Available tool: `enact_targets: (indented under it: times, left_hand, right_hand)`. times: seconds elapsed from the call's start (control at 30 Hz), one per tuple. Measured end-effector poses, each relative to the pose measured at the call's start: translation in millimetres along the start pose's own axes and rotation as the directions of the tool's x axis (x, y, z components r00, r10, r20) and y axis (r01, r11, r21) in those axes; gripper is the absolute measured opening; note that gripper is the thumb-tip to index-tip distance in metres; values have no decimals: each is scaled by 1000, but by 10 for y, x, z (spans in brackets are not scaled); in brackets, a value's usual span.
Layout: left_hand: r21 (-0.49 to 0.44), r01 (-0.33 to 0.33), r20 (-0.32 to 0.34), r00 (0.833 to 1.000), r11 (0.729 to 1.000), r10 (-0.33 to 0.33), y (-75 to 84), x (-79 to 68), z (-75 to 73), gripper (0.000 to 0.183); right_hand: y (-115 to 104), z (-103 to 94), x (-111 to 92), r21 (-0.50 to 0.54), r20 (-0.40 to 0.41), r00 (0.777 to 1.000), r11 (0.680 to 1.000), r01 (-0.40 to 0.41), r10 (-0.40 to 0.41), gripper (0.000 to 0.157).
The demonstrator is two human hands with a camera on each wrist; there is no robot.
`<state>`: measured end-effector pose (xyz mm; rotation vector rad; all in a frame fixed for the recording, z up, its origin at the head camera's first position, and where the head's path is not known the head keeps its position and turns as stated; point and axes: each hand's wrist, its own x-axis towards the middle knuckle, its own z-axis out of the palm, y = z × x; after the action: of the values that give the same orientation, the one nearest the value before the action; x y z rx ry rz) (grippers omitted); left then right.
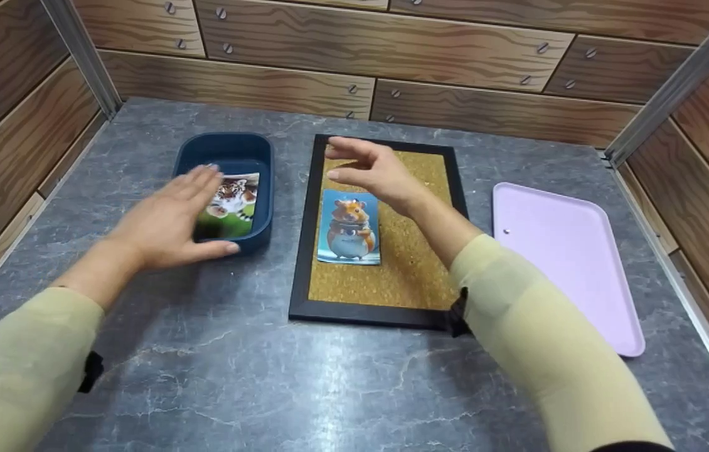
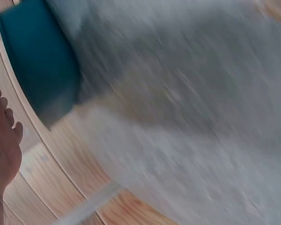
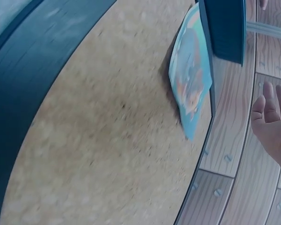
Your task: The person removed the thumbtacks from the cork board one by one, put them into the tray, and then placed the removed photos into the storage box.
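Likely done: hamster card (image 1: 348, 229) on corkboard (image 1: 354, 289), nine o'clock side | likely remaining: tiger card (image 1: 235, 204) in bin (image 1: 226, 145), farther towards nine o'clock | left hand (image 1: 163, 220), right hand (image 1: 383, 176): thumbs apart from fingers, both empty

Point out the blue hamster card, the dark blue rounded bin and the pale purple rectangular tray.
Blue hamster card (image 1: 349, 227): head view, middle of its printed face.
Dark blue rounded bin (image 1: 229, 148): head view, inner far wall.
Pale purple rectangular tray (image 1: 568, 260): head view, flat surface.
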<state>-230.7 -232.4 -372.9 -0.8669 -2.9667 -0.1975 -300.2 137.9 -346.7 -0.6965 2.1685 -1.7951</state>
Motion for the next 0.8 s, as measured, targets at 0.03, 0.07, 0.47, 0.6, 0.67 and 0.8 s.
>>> enact_targets:
  times: [0.03, 0.07, 0.47, 0.6, 0.67, 0.8]
  left_hand:
    - [8, -28, -9, 1000, 1000, 28, 58, 35, 11, 119]
    - [16, -56, -20, 998, 998, 56, 117, 68, 25, 119]
    - [44, -347, -15, 937, 937, 348, 860, 353, 263, 118]
    - [31, -409, 0, 912, 912, 409, 1024, 422, 383, 116]
    - [25, -434, 1, 901, 901, 434, 1081, 453, 444, 115]
    - [9, -465, 0, 885, 885, 465, 1158, 507, 555, 113]
  right_hand:
    - [21, -33, -14, 4, -4, 1000, 1000, 2, -2, 62]
    - [40, -62, -28, 8, -9, 1000, 1000, 5, -5, 62]
    - [170, -302, -151, -66, -94, 995, 997, -34, 28, 63]
    - [209, -352, -174, -83, -107, 994, 996, -41, 32, 64]
    - [229, -374, -184, -92, -112, 993, 995, -45, 34, 65]
    - [266, -412, -206, -117, -123, 992, 992, -52, 37, 66]
